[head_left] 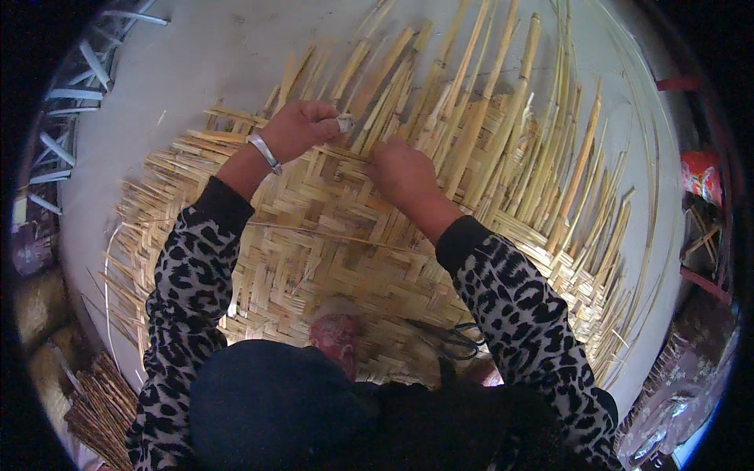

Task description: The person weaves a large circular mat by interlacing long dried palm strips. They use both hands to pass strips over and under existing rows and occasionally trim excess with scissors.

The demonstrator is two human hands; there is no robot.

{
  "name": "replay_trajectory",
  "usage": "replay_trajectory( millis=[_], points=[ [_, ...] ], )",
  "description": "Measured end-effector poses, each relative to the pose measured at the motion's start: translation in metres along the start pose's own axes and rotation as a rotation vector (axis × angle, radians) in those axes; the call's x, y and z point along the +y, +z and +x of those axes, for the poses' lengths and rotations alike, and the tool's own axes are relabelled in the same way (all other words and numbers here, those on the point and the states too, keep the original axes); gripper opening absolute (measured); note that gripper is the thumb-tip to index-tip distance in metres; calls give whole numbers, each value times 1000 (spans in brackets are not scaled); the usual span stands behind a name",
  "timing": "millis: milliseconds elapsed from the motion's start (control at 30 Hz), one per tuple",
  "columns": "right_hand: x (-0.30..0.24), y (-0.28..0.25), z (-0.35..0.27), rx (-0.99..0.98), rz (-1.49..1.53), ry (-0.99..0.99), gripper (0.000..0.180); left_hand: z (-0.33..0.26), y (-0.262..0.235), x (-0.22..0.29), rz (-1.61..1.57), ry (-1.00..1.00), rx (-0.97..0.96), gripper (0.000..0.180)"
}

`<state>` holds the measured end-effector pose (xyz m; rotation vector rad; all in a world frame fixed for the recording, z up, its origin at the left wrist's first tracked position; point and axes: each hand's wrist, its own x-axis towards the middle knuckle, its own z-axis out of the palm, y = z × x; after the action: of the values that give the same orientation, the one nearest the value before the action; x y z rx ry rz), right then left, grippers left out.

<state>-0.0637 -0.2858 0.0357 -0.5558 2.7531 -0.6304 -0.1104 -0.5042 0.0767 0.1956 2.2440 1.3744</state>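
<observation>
A woven mat [314, 275] of pale split reeds lies below me, its herringbone weave finished in the middle and loose reed ends sticking out around it. At its far part my left hand [302, 129] is closed, a whitish wrap on one fingertip and a silver bracelet [265, 153] at the wrist. Whatever those fingers pinch is too small to make out. Close by on the right, my right hand [404, 173] curls its fingers down onto a reed strip [345, 154] at the weave's edge. Upright loose reeds [487, 102] fan out beyond both hands.
Dark-handled scissors [452, 337] rest on the mat near my body, beside a red patterned shoe [336, 337]. A bundle of brown sticks [102, 412] lies at lower left. Pale metal bars [75, 94] stand along the left, patterned cloth [679, 392] at lower right.
</observation>
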Motion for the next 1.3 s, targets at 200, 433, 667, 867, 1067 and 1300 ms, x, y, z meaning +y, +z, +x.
replay_trajectory(
  millis=[200,433,667,867,1067,1300],
  points=[
    [-4,2,5,35,21,121,26,4,-11,-24,-137,-189,-66,28],
    [1,7,7,183,137,220,26,46,8,-48,318,-33,35,25],
    [5,2,-1,213,287,238,26,62,11,-29,544,-59,21,41],
    [9,1,-5,218,353,282,30,64,17,-13,95,-242,-9,53],
    [10,-2,-8,240,500,307,29,68,36,-21,-427,-205,-32,57],
    [16,4,-5,201,465,367,32,82,40,-27,130,-166,58,60]
  ],
)
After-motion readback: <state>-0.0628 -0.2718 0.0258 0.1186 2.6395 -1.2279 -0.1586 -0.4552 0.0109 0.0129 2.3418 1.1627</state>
